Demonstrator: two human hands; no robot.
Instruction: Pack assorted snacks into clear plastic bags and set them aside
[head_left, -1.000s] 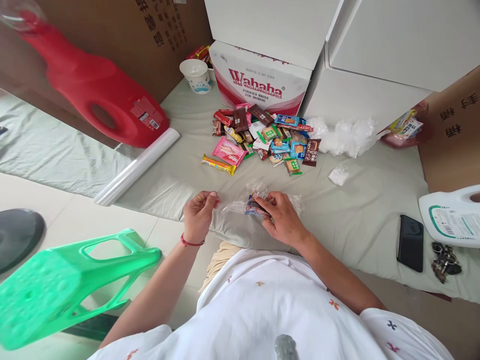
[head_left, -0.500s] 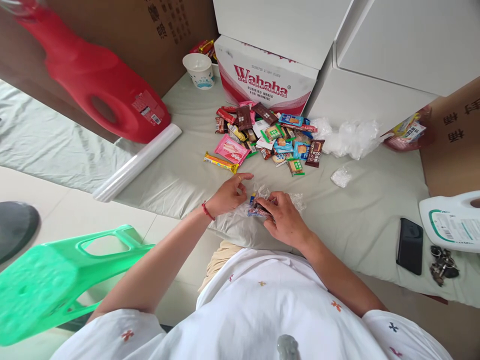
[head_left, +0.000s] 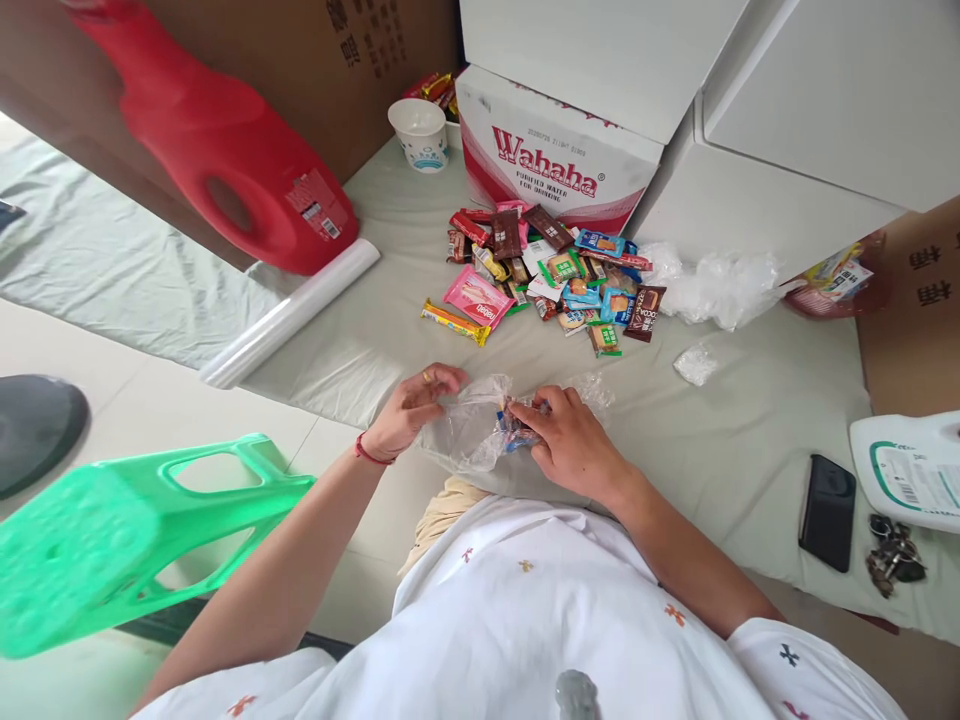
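Note:
A clear plastic bag (head_left: 469, 430) is stretched between my two hands, close to the front edge of the cloth-covered surface. My left hand (head_left: 412, 408), with a red bracelet at the wrist, pinches the bag's left side. Fingers curled, my right hand (head_left: 574, 440) grips a small bunch of wrapped snacks (head_left: 517, 428) at the bag's other end; its fingers partly hide them. Beyond my hands lies a pile of wrapped snacks (head_left: 562, 268) in several colours. Nearest my left hand in that pile is a yellow snack bar (head_left: 455, 323).
Behind the pile stands a Wahaha box (head_left: 555, 150), with a paper cup (head_left: 420, 135) beside it. A red jug (head_left: 247, 170) and a plastic film roll (head_left: 292, 315) lie left. Crumpled clear plastic (head_left: 712, 285), a phone (head_left: 828, 513) and keys (head_left: 894, 558) are right. A green stool (head_left: 142, 530) stands lower left.
My left hand has moved left and slightly down, drawing the plastic bag out wider. My right hand stays about where it was with the snacks. The view has shifted slightly.

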